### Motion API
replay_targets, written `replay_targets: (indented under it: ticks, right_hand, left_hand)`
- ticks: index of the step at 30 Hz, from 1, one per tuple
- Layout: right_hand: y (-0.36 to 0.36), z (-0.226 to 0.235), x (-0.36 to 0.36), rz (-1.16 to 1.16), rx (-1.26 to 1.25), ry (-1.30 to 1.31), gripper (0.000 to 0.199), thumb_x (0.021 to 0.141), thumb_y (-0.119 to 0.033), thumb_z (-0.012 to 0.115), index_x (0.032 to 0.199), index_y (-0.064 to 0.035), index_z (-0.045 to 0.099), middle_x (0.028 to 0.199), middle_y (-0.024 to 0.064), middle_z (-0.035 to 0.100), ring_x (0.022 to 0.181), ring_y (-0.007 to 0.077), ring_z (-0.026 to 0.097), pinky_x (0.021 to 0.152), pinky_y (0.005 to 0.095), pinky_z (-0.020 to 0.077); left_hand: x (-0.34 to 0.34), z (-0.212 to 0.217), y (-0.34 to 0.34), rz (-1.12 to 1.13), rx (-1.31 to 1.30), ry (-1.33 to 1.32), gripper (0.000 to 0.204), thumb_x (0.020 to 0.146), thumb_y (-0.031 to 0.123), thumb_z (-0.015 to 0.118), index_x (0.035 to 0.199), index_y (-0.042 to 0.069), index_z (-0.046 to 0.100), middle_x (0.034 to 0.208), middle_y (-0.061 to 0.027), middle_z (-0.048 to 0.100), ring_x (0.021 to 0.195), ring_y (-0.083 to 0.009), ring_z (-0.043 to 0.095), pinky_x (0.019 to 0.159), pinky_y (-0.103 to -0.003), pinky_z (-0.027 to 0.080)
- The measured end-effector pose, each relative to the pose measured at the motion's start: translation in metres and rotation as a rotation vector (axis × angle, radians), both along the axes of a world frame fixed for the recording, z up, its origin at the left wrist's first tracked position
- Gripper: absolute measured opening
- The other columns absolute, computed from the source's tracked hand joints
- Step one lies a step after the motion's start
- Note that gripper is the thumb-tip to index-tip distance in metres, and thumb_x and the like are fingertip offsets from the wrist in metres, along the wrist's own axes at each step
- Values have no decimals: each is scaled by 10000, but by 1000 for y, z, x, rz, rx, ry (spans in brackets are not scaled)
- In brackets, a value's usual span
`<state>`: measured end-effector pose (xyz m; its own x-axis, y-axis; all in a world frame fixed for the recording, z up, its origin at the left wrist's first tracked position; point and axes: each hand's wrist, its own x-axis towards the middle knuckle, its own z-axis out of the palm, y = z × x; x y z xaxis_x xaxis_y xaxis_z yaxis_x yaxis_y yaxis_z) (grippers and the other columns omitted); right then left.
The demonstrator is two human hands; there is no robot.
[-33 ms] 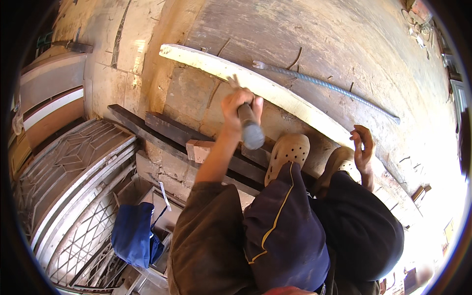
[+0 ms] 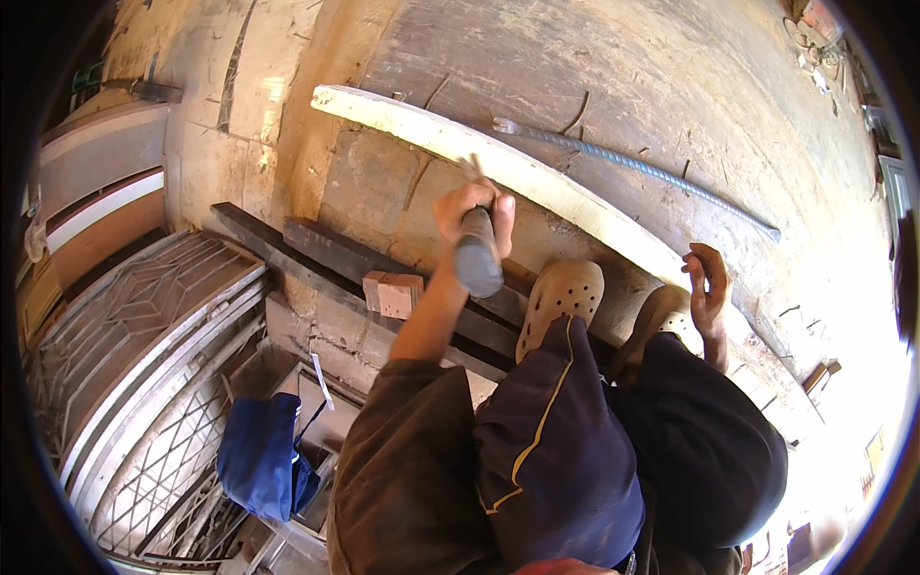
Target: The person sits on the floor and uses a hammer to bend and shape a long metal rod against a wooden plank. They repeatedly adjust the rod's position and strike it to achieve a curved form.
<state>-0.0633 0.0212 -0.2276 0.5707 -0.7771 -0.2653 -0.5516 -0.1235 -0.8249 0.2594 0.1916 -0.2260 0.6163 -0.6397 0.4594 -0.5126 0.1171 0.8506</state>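
My left hand (image 2: 471, 211) is wrapped round the handle of a claw hammer (image 2: 478, 268). Its dark handle butt faces up toward me, and the thin far end reaches the near edge of a long pale wooden board (image 2: 537, 187). Whether that end touches the wood I cannot tell. The board lies slantwise on the floor, running from far left to near right. Past my right knee, my right hand (image 2: 707, 287) hangs over the board with bent fingers apart, holding nothing. Beyond the board rests a ribbed metal bar (image 2: 642, 168) with a flattened, claw-like end.
My clog-shod feet (image 2: 561, 302) stand close to the board. Dark timber strips (image 2: 350, 251) and a small reddish block (image 2: 394, 293) lie to the left. Metal grilles (image 2: 144, 307) and a blue cloth (image 2: 259, 455) are at the lower left. Thin dark pieces dot the floor.
The hammer has tilted slightly: its butt has shifted left and its far end right. My left forearm has moved a little with it. My right hand stays put.
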Motion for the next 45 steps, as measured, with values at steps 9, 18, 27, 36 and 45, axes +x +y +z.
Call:
replay_targets:
  ticks: [9,18,27,36,45]
  right_hand:
    - [12,7,35,331,46,-24,227,898,-123,612,1079,13,586,975,155,643,836,250,655,747,341,511]
    - [11,-8,2,125,17,158,237,917,-184,592,1098,-31,607,973,145,671,912,254,672,797,354,506]
    - [9,-1,19,223,-51,158,204,924,-133,570,1090,-20,607,968,157,669,881,259,669,773,357,512]
    - [14,-5,16,207,-36,215,210,909,-112,587,1092,-10,606,977,167,668,872,272,671,759,361,518]
    - [15,-6,26,245,-57,176,194,918,-123,585,1077,-14,607,978,174,668,879,285,673,765,365,521]
  left_hand:
    - [-12,24,-4,538,-363,947,319,954,384,528,749,171,407,532,48,386,379,-66,376,308,-239,311]
    - [184,20,77,676,-292,884,211,932,287,510,809,116,499,566,35,320,462,-94,293,444,-243,275]
    - [253,-114,70,620,937,381,238,753,193,606,829,-32,619,631,-165,608,591,-255,626,577,-383,486]
    - [220,-119,68,578,829,134,202,755,184,606,801,-12,623,594,-140,602,521,-250,603,532,-382,464]
    - [124,-47,26,310,783,93,463,799,69,624,1254,1,567,874,-178,688,703,-218,663,686,-327,536]
